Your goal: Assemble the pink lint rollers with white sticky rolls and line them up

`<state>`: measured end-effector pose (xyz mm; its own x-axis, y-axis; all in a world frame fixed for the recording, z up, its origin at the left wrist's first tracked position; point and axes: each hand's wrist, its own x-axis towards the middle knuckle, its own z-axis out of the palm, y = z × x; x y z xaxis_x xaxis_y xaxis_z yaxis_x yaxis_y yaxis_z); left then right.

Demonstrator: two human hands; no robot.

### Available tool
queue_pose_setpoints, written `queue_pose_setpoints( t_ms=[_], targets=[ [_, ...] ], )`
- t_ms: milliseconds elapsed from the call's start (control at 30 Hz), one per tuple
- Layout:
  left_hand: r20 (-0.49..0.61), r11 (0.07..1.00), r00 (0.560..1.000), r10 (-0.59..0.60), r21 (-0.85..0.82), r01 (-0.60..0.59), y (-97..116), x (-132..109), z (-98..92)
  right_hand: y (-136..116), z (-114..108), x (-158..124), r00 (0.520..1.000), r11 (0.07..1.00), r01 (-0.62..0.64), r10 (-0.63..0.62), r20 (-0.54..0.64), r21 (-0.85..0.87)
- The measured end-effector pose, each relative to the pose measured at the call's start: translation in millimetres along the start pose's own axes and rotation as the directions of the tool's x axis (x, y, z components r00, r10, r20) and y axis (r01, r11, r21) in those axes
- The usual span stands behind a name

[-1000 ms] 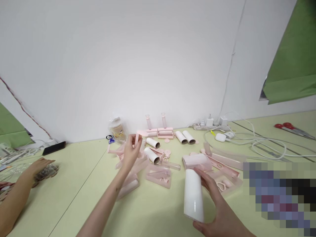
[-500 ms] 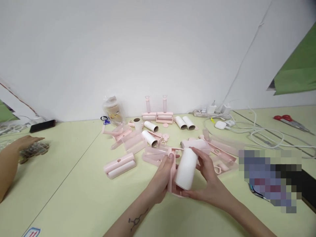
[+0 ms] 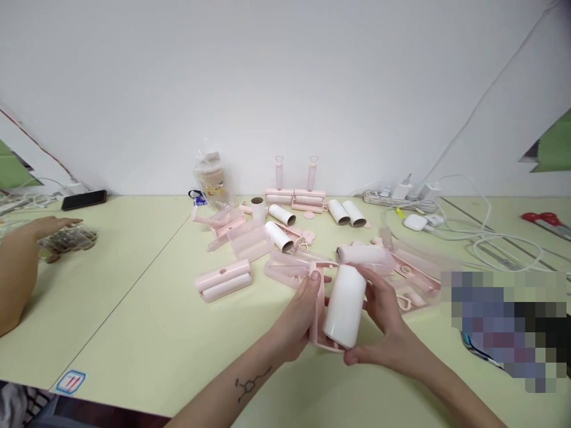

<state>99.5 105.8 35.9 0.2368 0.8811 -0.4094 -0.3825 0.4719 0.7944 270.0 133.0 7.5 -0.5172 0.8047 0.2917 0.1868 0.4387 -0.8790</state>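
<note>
My left hand (image 3: 297, 321) is closed on a pink plastic roller frame (image 3: 318, 309), fingers along its left side. A white lint roll (image 3: 344, 304) sits against that frame, and my right hand (image 3: 386, 324) is wrapped round it from the right. Both hands hover just above the pale green table (image 3: 147, 333), near its front edge. Behind them lie several pink roller parts (image 3: 223, 279) and loose white rolls (image 3: 280, 235).
Another person's hand (image 3: 27, 249) rests at the far left on a clear packet. A black phone (image 3: 84, 200), a wrapped cup (image 3: 212, 181), two upright pink rollers (image 3: 294, 193), a power strip with white cables (image 3: 419, 205) and red scissors (image 3: 546, 223) line the back.
My left hand came back from the pile with the pink frame and met the right hand. The white roll now lies against the frame. The view dropped toward the table.
</note>
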Motion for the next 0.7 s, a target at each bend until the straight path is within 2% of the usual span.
queue_pose_setpoints(
  t_ms=[267, 500, 700],
  targets=[
    [0.063, 0.999, 0.998, 0.015, -0.053, -0.012, -1.9, -1.2, -0.1, -1.0, 2.8, 0.7, 0.999, 0.998, -0.037, 0.036, 0.020, 0.045],
    [0.135, 0.988, 0.983, -0.128, -0.066, 0.137, 3.5, -4.6, 2.2, 4.9, 0.3, -1.7, 1.000, 0.993, -0.006, 0.007, -0.011, 0.122],
    [0.175, 0.984, 0.973, -0.149, -0.076, 0.164, 1.3, -3.5, 0.7, 4.1, -2.7, -0.3, 1.000, 0.987, 0.005, -0.007, 0.016, 0.162]
  ],
)
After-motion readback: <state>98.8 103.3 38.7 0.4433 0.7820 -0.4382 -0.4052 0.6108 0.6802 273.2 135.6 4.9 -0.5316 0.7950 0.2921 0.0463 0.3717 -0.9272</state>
